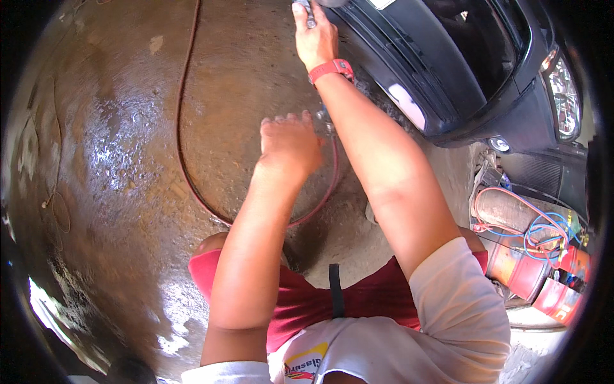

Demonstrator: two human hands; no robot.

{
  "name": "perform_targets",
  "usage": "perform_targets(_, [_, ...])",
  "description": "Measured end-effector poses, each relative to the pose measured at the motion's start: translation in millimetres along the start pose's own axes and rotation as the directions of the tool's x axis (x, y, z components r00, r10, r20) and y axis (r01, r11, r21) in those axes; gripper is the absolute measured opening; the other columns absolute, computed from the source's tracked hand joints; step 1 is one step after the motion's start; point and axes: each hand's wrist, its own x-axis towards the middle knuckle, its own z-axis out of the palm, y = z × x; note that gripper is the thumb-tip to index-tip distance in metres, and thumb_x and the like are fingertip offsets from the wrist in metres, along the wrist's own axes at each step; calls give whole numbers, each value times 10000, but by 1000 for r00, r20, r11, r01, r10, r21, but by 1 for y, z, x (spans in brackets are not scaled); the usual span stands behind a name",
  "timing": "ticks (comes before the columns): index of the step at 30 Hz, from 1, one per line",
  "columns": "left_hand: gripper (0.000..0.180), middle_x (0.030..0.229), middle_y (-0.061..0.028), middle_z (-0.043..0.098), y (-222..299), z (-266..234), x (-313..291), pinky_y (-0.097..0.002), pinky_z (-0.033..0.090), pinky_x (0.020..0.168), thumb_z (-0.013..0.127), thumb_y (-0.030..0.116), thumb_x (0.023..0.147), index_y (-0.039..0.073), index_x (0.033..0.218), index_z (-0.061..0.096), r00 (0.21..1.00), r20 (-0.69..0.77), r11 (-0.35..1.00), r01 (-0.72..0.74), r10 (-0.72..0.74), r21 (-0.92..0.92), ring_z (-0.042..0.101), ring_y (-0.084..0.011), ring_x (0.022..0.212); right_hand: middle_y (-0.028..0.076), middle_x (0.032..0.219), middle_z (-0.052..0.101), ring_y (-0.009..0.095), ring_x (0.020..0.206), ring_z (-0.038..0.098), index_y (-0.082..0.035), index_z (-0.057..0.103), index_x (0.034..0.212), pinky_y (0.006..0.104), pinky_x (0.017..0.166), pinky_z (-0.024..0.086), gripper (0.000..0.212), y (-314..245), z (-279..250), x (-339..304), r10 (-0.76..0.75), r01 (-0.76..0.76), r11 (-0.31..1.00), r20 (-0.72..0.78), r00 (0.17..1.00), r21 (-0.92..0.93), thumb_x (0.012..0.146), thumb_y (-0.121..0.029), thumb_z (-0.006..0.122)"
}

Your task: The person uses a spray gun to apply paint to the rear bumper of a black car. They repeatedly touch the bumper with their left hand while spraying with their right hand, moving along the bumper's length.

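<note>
My right hand (315,43), with a red watch (331,69) on its wrist, reaches far forward beside the dark car bumper (422,57). Its fingers are closed around a small silver metal piece (311,18); its exact kind is cut off by the top edge. My left hand (289,142) is nearer to me, back of the hand up, fingers curled. Whatever it may hold is hidden beneath it. Just right of its fingers shows a metal fitting (330,126) at the end of a reddish hose (336,163), partly behind my right forearm.
The hose loops over the wet brown floor (128,192) on the left. A headlight (564,99) belongs to the car front at right. Below it lie a grey cylinder (505,210), orange-red containers (521,269) and tangled blue and red hoses (543,230). A thin cord (59,153) lies far left.
</note>
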Motion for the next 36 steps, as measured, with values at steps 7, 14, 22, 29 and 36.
perform_targets(7, [651, 1537, -192, 625, -30, -20, 4, -533, 472, 1171, 577, 442, 1065, 103, 1614, 492, 995, 23, 994, 102, -101, -44, 613, -365, 1411, 342, 1208, 723, 492, 1088, 716, 42, 612, 1445, 530, 921, 574, 682, -8, 10, -32, 147, -88, 973, -278, 949, 214, 1091, -539, 555])
perform_targets(14, [655, 1553, -196, 607, -44, -22, 8, -540, 490, 1157, 571, 426, 1060, 124, 1633, 472, 995, 8, 994, 97, -97, -54, 604, -390, 1413, 217, 1251, 709, 285, 998, 703, 43, 388, 1646, 393, 865, 579, 843, 9, -14, -86, 696, -364, 585, -218, 684, 725, 1116, -603, 500])
perform_targets(22, [649, 1562, -190, 601, -45, -16, 15, -533, 487, 1165, 560, 422, 1069, 135, 1642, 457, 998, 20, 997, 57, -57, -46, 602, -391, 1413, 146, 1162, 708, 197, 923, 690, -66, 369, 1648, 289, 483, 492, 829, 28, -92, -109, 750, -384, 566, -263, 607, 730, 1108, -695, 404])
perform_targets(29, [645, 1540, -189, 621, -40, -9, 23, -524, 495, 1159, 554, 426, 1077, 140, 1645, 449, 1000, 26, 999, 19, -18, -40, 619, -387, 1393, 123, 1147, 697, 195, 909, 686, -59, 509, 1464, 297, 518, 452, 749, 67, -157, -125, 805, -376, 529, -308, 507, 761, 1120, -698, 325])
perform_targets(36, [647, 1543, -205, 613, -30, -5, 31, -530, 495, 1159, 545, 420, 1083, 132, 1652, 434, 998, 56, 999, -25, 26, -24, 616, -386, 1398, 117, 1145, 732, 204, 923, 713, -85, 542, 1399, 324, 575, 442, 754, 111, -213, -154, 828, -340, 521, -367, 423, 783, 1102, -742, 321])
